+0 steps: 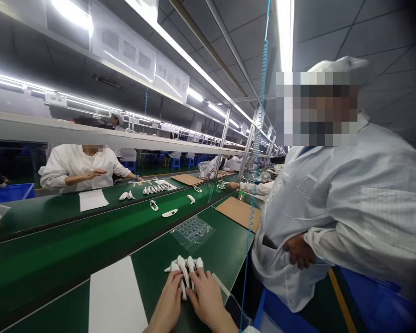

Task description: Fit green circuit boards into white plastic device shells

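Observation:
Several white plastic parts [183, 268] stand in a close row on the green work surface [152, 259], near its front. My left hand [169, 296] is closed against the left side of the row, its fingertips on a white part. On the right side, my right hand [206, 293] curls its fingers around the parts at that end, touching the other side of the same group. The two hands are close together with the white parts between them. The undersides of the fingers are partly hidden.
White paper [116, 296] lies to the left. Beyond are a clear plastic tray [192, 231], brown board [239, 212] and a green conveyor [125, 231] carrying white parts. A person in white [298, 208] stands at right; another person [86, 169] sits across. A blue coiled hose [263, 69] hangs down.

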